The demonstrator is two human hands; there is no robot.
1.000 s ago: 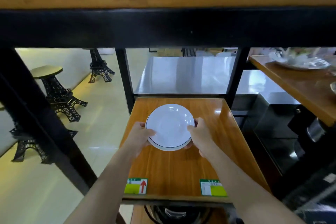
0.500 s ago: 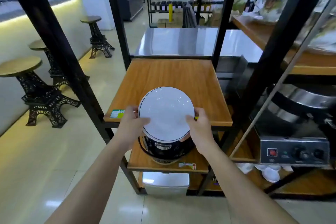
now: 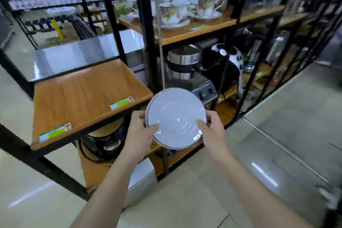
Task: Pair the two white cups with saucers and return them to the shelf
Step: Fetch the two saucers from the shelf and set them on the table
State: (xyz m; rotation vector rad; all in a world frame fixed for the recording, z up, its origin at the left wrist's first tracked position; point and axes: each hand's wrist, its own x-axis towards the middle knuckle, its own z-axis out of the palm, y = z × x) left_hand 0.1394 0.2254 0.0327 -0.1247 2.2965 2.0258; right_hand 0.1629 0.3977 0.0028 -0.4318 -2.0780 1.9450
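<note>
White saucer (image 3: 175,118) sat gripped at nine and three o'clock by the left hand (image 3: 137,131) and right hand (image 3: 212,129), fingers closed on its rim (likely steadying it for carrying).

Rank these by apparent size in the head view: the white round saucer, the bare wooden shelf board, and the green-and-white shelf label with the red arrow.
1. Bare wooden shelf board
2. White round saucer, though it is held nearer the camera, which enlarges it
3. Green-and-white shelf label with the red arrow

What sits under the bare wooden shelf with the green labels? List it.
Under the wooden shelf, a dark round appliance stands on a lower board, partly hidden by the shelf edge and the left forearm. Lower still, a metal box shows. Anything deeper is covered.
</note>
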